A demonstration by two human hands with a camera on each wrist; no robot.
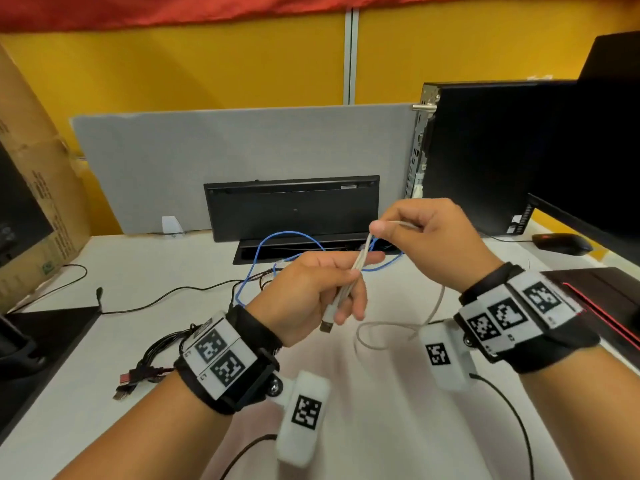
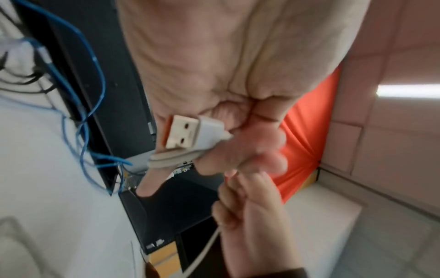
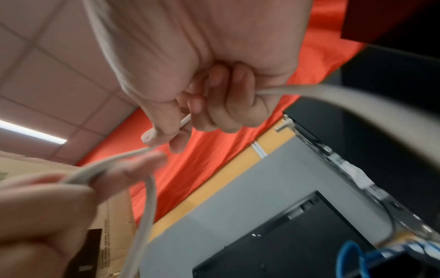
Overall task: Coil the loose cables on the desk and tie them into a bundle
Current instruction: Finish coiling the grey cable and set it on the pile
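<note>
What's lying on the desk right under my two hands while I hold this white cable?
Under the left hand and right hand, the white cable trails down into a loose loop on the white desk. The blue cable lies farther back. The hands hide part of it.

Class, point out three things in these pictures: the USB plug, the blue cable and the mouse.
USB plug (image 2: 181, 133), left wrist view, on its metal shell.
Blue cable (image 1: 287, 233), head view, top of its loop.
Mouse (image 1: 561, 242), head view, middle of its back.
</note>
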